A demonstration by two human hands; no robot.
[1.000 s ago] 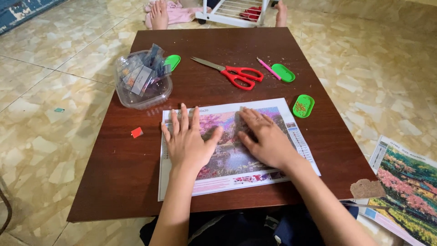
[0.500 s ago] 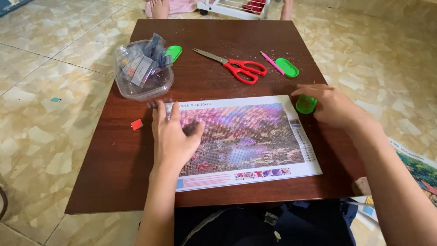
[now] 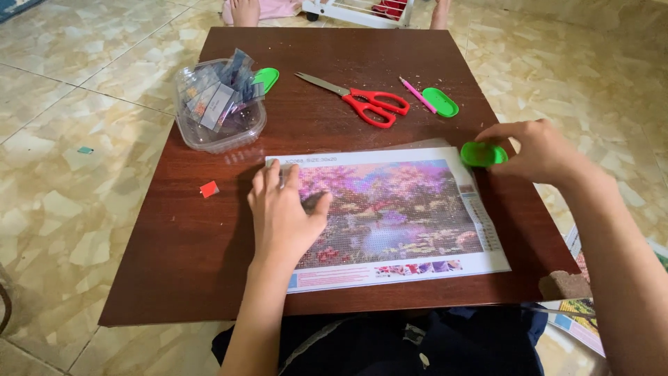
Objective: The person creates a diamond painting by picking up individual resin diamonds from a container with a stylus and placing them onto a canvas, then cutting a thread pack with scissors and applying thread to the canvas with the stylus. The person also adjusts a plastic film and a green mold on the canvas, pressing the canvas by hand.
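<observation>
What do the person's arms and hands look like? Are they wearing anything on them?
Both arms are bare all the way into view, with no sleeves showing. The left hand and right hand wear no gloves, and I can see no rings, watch or bracelets. The fingernails look short and plain.

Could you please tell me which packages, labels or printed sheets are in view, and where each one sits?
Small sachets with pale labels: packed in the clear tub, table's far left.
Printed canvas: rectangular, pink and purple, white border, under the left hand.
Second printed sheet: floor, lower right, mostly hidden.
</observation>
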